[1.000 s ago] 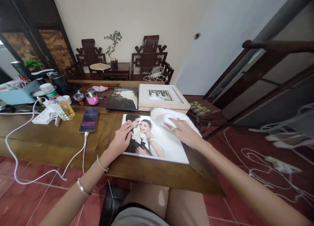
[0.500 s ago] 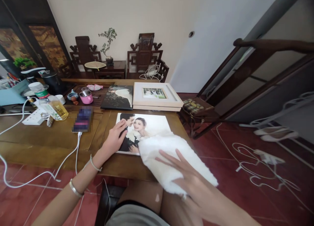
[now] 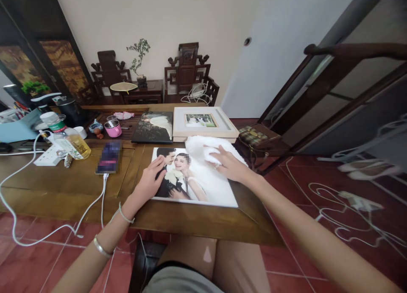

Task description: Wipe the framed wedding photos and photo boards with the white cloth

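A wedding photo panel lies flat near the front edge of the wooden table, its picture facing up. My left hand rests on its left side with the fingers stretched out over the picture. My right hand is on a fluffy white towel, its fingers bent into the bunched cloth. The towel covers the panel's upper right corner and reaches toward the pale framed picture behind it. Left of that frame lies a dark photo panel.
To the left are a phone on a charging cable, a power strip, an oil-coloured bottle and a pink cup. A dark wooden chair stands at the right, with cables on the tiled floor.
My right hand has moved the towel away from me, from the panel's lower right and table edge to its upper right. The left hand stays on the panel.
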The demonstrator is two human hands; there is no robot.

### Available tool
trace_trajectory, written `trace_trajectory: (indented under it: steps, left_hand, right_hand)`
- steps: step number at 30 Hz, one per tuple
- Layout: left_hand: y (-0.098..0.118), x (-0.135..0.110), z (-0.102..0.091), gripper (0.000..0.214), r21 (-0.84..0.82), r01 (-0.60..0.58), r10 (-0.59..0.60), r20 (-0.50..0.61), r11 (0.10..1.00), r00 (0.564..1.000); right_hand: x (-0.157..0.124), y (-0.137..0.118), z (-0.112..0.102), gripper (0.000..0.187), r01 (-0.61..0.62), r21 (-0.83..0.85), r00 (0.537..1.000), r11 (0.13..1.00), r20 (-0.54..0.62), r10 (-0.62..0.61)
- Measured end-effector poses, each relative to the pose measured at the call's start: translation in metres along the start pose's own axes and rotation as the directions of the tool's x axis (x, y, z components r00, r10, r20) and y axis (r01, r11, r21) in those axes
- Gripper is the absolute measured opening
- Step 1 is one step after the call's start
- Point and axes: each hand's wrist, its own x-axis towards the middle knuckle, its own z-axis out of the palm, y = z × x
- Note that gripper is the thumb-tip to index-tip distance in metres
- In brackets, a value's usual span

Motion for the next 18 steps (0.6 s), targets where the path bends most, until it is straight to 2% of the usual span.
trace_trajectory:
  steps: [2,4,11,13,15,18]
  left_hand:
    - [0.0,0.0,0.0,0.04,-0.006,-0.004,0.004,-0.016,1.0,1.0]
    - [0.0,0.001,0.0,0.039,-0.013,-0.012,0.011,-0.03,1.0,0.999]
    - [0.001,0.001,0.002,0.038,-0.02,-0.01,0.009,-0.058,1.0,0.998]
    - [0.002,0.001,0.002,0.038,-0.01,-0.011,0.01,-0.052,1.0,0.999]
    - [0.003,0.001,0.002,0.038,-0.001,-0.015,0.015,-0.04,1.0,0.999]
    - [0.002,0.0,0.0,0.038,-0.001,-0.015,0.015,-0.034,1.0,0.999]
  right_hand:
    - [0.002,0.0,0.002,0.025,-0.011,-0.003,1.0,1.0,-0.02,0.011]
    - [-0.008,-0.009,0.003,0.024,0.002,0.008,1.0,1.0,-0.029,-0.002]
    - [-0.1,-0.081,-0.003,0.027,0.158,0.082,0.987,0.984,-0.003,-0.158]
    - [-0.117,-0.098,-0.007,0.027,0.208,0.095,0.976,0.973,0.048,-0.214]
    - [-0.122,-0.105,-0.01,0.027,0.225,0.096,0.968,0.97,0.094,-0.234]
    - [-0.105,-0.095,-0.011,0.028,0.186,0.086,0.976,0.979,0.094,-0.194]
